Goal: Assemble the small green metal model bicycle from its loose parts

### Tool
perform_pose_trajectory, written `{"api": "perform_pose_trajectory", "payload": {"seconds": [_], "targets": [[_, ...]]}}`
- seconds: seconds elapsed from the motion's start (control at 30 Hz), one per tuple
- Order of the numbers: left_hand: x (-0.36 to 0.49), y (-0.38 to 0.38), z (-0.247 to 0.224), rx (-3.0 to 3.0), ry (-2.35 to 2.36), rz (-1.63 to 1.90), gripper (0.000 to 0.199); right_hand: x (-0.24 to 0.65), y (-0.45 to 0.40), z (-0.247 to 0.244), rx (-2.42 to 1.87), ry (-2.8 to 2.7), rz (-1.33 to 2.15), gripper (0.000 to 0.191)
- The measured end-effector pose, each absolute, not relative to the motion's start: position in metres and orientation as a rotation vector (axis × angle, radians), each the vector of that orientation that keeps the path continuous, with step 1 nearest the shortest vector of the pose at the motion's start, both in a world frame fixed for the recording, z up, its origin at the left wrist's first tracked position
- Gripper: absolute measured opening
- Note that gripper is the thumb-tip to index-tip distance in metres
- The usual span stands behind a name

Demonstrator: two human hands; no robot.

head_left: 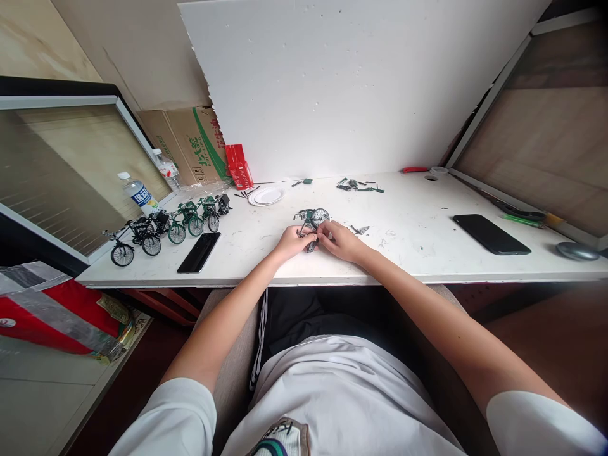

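Note:
Near the table's front edge, a small dark model bicycle [320,217] is between my two hands, one spoked wheel showing above the fingers. My left hand [293,244] is closed on its left side, thumb and fingers pinching the frame. From the right, my right hand [339,240] pinches at the same spot, fingertips meeting the left ones. Whatever small part sits between the right fingertips is hidden. Just right of the hands lie a few small loose parts [360,230]. Farther back are more dark green and black pieces [356,185].
Several finished model bicycles [177,232] stand at left beside a black phone [199,253] and a water bottle [139,192]. White plates [266,196] and a red box [238,166] are behind. At right lie another phone [491,234] and a grey oval object [577,251].

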State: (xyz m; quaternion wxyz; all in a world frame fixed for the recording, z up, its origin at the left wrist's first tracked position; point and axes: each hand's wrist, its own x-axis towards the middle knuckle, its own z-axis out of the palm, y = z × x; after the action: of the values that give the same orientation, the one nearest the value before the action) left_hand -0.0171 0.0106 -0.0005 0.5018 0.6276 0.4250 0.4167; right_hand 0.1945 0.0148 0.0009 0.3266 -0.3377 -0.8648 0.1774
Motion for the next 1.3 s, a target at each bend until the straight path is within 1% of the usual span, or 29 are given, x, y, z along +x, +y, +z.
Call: {"api": "perform_pose_trajectory", "payload": {"seconds": [0.37,1.3], "targets": [[-0.0170,0.0116,-0.0021,1.533,1.030,1.007,0.021,0.1949,0.0171,-0.0019,-0.886,-2.268,0.491,0.020],[-0.0140,0.0065,0.0013,1.515,1.051,1.029,0.021,0.1953,0.0164,-0.0007,-0.943,-2.260,0.463,0.016]]}}
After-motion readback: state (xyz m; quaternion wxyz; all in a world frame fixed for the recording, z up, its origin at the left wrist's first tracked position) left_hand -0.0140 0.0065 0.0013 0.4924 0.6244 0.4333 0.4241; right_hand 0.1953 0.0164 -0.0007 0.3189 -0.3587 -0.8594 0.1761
